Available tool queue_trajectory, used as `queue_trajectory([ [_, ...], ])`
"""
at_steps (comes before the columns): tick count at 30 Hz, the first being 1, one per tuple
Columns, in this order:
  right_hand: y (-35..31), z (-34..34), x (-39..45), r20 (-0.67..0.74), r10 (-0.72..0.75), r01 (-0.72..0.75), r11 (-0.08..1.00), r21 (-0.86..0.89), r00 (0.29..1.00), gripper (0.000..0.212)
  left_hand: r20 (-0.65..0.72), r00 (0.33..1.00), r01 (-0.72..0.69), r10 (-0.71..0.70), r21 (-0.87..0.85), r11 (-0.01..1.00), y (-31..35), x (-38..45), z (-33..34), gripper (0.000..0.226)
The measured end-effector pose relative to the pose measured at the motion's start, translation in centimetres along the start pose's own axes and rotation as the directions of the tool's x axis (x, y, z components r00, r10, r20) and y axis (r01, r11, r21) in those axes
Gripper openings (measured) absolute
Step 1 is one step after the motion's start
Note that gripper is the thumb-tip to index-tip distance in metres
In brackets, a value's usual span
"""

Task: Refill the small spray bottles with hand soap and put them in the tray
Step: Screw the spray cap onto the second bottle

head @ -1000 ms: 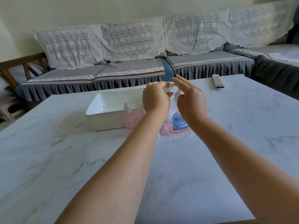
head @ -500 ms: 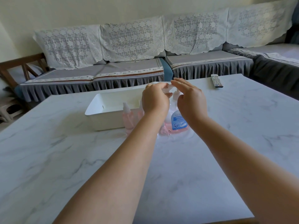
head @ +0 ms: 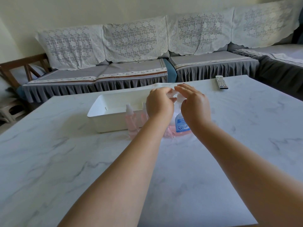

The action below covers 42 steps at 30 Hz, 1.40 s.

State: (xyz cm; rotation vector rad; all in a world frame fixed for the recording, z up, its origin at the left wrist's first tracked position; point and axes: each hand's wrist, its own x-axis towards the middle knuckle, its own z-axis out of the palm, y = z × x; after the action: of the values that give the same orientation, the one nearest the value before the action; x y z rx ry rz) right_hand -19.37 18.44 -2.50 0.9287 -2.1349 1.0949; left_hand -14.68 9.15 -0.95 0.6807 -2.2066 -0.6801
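Hands meet over the clear pump bottle of pink hand soap with a blue label (head: 181, 124) — left hand (head: 159, 104) curled, right hand (head: 194, 104) loosely spread on its top; whether either truly grips is hidden. Small pink spray bottles (head: 131, 119) stand on the white marble tabletop (head: 65, 161), touching the white rectangular plastic tray (head: 105, 115) — its visible interior holds nothing.

Both forearms bare w/ no sleeves; left grip (head: 159, 104) & right grip (head: 195, 107) bare too.
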Motion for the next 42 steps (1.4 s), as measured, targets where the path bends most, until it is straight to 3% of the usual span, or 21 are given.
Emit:
queue_trajectory([
  [14,-0.6,-1.5,1.3,0.047,0.044,-0.045,0.998,0.038,0.998,0.057,-0.002,0.999,0.047,-0.047,-0.101,0.994,0.9,-0.7,-0.6,0.024],
  [42,-0.6,-1.3,1.1,0.035,0.029,-0.030,0.999,0.029,0.999,0.059,0.021,0.998,0.063,-0.060,-0.129,0.990,1.5,-0.8,-0.8,0.020],
])
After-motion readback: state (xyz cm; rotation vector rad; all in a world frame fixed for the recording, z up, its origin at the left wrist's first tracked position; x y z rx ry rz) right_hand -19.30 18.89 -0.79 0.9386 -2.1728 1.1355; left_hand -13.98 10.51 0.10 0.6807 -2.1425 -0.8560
